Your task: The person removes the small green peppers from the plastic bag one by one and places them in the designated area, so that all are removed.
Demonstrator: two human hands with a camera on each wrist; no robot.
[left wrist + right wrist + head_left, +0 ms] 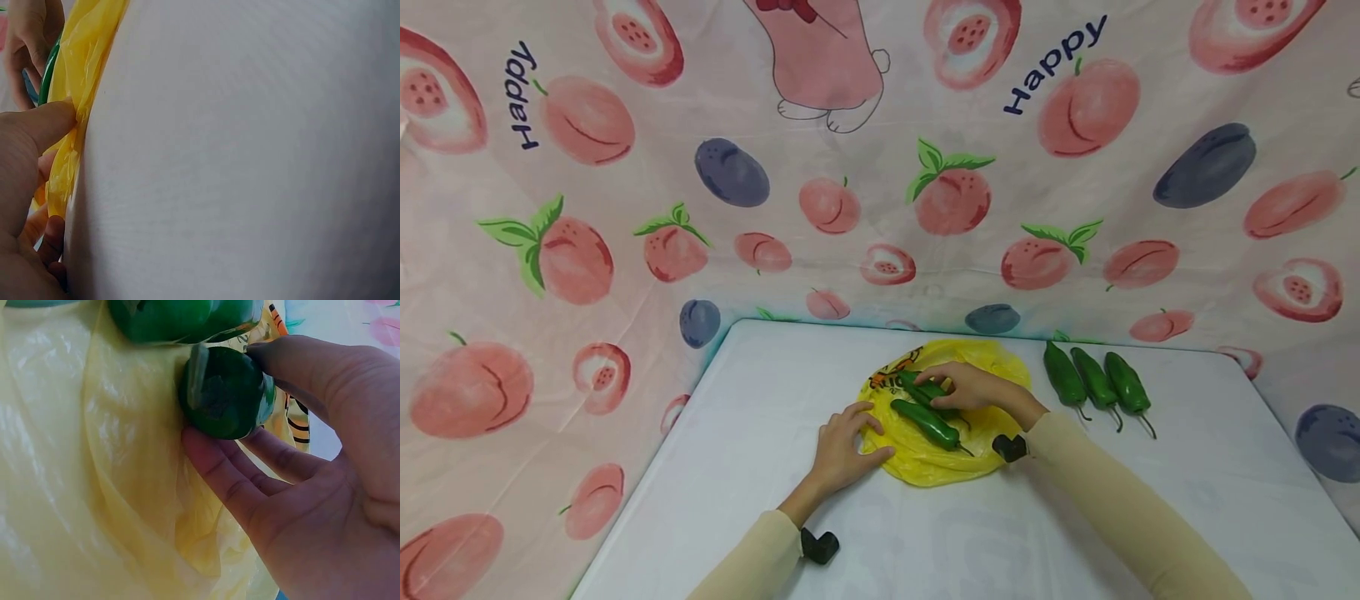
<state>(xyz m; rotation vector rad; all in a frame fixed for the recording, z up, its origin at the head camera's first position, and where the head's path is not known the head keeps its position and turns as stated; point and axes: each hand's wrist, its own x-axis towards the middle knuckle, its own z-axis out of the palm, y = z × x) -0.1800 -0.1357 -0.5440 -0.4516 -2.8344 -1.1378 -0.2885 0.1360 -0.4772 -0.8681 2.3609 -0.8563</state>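
Note:
A yellow plastic bag (917, 467) lies flat on the white table with green peppers on it. My right hand (973, 386) grips one pepper (219, 400) between thumb and fingers, its stem end towards the right wrist camera. Nearer me on the bag lies another pepper (928, 423). My left hand (838, 450) rests at the bag's left edge with fingers spread; in the left wrist view its thumb touches the yellow plastic (81, 56).
Three green peppers (1097, 379) lie side by side at the right, beyond the bag. Behind the white table (760, 400) hangs a pink cloth (865, 167) printed with fruit. A black wrist device (820, 547) is on my left sleeve.

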